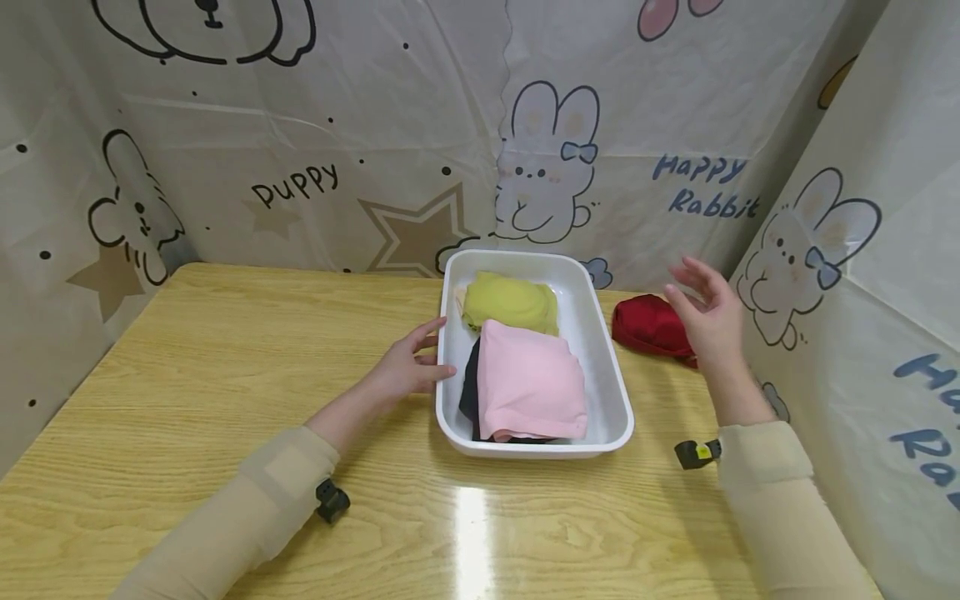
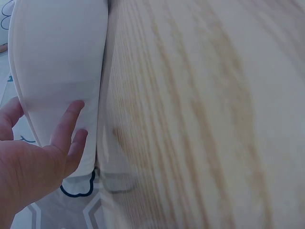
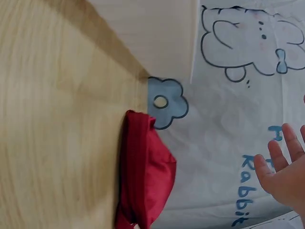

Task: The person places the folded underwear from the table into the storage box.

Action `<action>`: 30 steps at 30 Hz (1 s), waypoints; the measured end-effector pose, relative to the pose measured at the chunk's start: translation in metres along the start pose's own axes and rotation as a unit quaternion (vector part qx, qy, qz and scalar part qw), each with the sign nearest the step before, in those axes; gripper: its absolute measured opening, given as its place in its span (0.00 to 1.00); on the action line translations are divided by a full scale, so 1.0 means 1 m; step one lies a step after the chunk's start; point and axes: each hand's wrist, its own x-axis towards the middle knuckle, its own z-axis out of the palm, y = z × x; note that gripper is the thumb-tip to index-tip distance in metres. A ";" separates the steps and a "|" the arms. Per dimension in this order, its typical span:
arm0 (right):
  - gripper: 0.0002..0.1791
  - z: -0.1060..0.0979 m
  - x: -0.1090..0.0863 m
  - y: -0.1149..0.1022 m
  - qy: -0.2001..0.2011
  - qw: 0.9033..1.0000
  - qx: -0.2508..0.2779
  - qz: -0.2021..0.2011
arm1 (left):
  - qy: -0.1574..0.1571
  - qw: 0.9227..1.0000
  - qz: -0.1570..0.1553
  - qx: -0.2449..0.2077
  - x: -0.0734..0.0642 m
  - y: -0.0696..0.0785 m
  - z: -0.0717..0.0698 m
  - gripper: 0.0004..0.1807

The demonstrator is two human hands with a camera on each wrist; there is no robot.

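Observation:
A white plastic tray [image 1: 618,392] stands on the wooden table. My left hand [image 1: 412,360] holds its left wall, with the thumb over the rim and fingers against the outer side, as the left wrist view also shows. Inside the tray, a folded pink cloth [image 1: 532,383] overlaps a black cloth [image 1: 469,387]. Behind it lies a rounded yellow-green folded garment [image 1: 510,302]. My right hand [image 1: 712,321] is raised with nothing in it, thumb and fingers apart. Beside it, right of the tray, a shiny red folded cloth [image 1: 648,325] lies on the table.
Printed cloth walls [image 1: 412,125] enclose the wooden table [image 1: 300,333] at the back and both sides. The tray's far end is close to the back wall. On the right, the side wall [image 1: 855,333] runs near my right forearm.

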 end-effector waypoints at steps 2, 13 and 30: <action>0.27 -0.001 0.001 0.007 0.005 1.000 -0.008 0.001 | -0.002 1.000 0.002 0.001 0.000 0.000 0.000 0.45; 0.28 -0.010 0.002 0.037 0.014 0.996 -0.072 0.048 | 0.002 1.000 -0.001 0.005 -0.001 0.000 0.000 0.45; 0.33 -0.021 0.005 0.069 -0.023 0.986 -0.135 0.091 | -0.006 1.000 0.010 -0.014 0.001 -0.004 -0.001 0.45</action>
